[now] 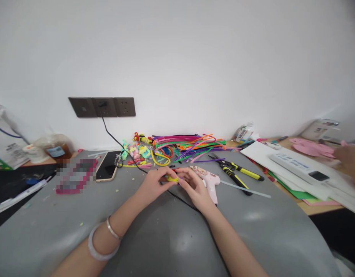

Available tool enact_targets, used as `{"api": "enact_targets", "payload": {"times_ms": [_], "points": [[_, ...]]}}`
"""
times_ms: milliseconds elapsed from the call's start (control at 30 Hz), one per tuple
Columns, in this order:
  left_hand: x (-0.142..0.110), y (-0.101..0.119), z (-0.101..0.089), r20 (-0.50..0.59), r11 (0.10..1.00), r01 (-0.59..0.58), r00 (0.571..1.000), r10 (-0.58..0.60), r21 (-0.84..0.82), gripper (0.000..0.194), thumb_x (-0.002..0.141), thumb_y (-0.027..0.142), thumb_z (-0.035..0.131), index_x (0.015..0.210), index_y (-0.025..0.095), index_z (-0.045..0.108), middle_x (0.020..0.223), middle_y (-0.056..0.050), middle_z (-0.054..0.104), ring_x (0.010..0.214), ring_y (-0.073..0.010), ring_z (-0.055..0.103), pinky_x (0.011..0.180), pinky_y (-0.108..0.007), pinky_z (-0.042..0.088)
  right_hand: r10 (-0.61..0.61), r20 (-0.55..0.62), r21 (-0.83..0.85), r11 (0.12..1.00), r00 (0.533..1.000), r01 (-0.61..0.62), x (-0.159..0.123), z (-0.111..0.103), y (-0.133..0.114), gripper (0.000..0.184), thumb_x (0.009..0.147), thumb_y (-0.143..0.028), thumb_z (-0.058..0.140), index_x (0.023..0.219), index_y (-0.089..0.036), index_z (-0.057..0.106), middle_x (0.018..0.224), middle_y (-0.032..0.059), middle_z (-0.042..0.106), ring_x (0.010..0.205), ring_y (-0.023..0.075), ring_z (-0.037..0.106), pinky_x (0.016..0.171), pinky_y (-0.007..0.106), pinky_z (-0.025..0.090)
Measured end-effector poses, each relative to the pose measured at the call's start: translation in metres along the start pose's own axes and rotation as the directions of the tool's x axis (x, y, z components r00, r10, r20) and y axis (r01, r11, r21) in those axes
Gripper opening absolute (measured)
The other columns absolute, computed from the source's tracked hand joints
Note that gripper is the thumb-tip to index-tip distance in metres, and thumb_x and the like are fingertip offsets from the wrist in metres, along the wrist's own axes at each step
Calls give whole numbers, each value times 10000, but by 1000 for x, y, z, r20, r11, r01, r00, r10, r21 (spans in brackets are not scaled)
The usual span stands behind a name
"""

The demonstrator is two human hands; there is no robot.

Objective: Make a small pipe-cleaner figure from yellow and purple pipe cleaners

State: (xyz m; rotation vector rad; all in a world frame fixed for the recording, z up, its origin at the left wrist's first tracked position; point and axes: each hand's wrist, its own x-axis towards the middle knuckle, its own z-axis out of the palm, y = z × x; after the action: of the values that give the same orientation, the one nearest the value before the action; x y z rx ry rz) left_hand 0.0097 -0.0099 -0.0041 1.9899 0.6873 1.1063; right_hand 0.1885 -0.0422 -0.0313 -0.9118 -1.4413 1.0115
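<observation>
"Head view: what's around the grip?"

"The grey bench [154, 242] spreads beneath it. Pipe cleaners [191, 142] lie heaped beyond it, pliers [229, 167] to its right, and the glue gun [212, 184] just beside the right hand [196, 186]."

"And the grip itself?"

"Fingertips together on both sides: left hand [154, 182] and right hand pinch the yellow piece [173, 179] between them, above the bench."

"Heavy?"

"I'd guess almost weightless, soft and bendy. It shouldn't slip much, but a hard squeeze could crush its shape."

"Where to hold it?"

"By its opposite ends, with light fingertips, leaving the middle free. Its finer shape is hidden by the fingers."
</observation>
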Motion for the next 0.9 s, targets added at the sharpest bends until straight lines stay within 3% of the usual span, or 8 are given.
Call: {"api": "enact_targets", "payload": {"times_ms": [900], "points": [[0,3,1,-17,998,49,999,-50,-30,94,832,271,674,844,185,638,864,-19,694,781,-143,680,708,-260,595,45,40,53,998,998,-47,1,-1,-1,333,890,-446,631,1150,-242,594,973,48,636,926,194,625,823,314,494]]}}
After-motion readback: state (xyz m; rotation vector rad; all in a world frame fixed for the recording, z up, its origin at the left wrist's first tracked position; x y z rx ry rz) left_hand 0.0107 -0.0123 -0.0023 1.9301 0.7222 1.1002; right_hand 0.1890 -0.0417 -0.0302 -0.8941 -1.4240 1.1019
